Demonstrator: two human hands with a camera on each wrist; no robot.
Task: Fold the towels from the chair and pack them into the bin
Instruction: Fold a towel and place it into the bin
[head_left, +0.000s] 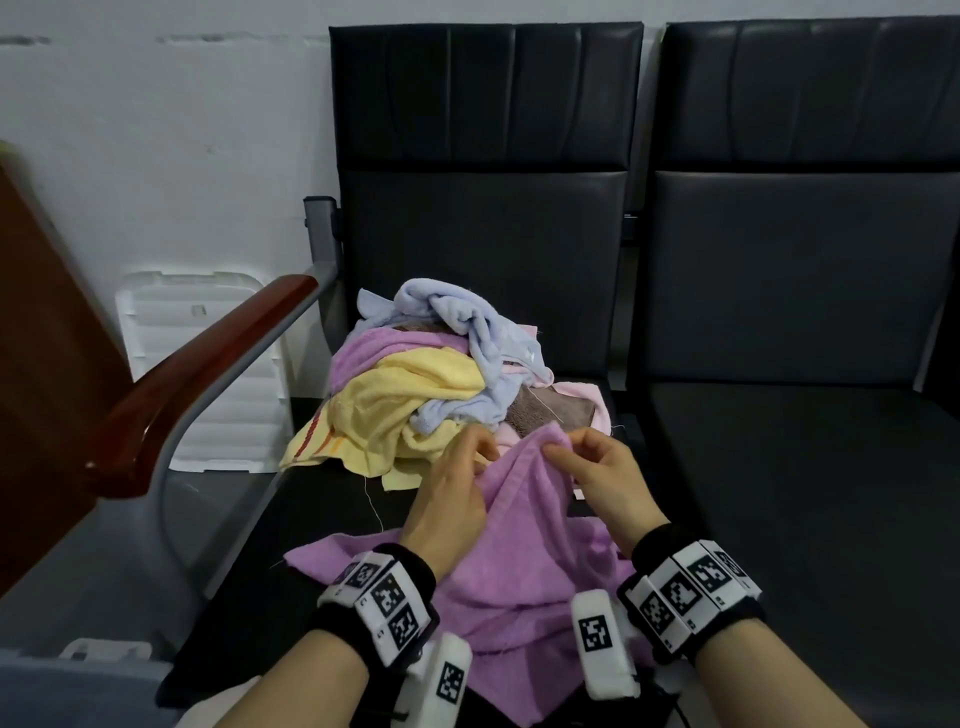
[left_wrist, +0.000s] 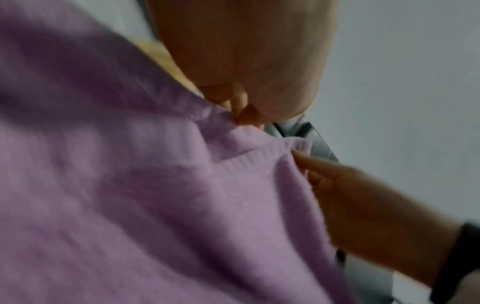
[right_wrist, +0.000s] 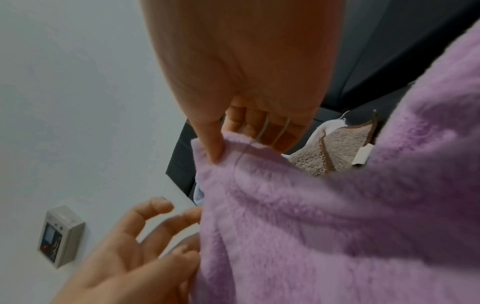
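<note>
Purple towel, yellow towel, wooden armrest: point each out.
purple towel (head_left: 524, 525): head view, draped middle.
yellow towel (head_left: 400, 400): head view, bunched middle of pile.
wooden armrest (head_left: 208, 358): head view, top surface.

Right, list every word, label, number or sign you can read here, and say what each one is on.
No readable text in any view.
Wrist bands: black-and-white square marker patterns, with tiny marks beside them too small to read.
Wall box: small screen, too blurred to read.
Tag on the brown towel: white, nothing legible.
</note>
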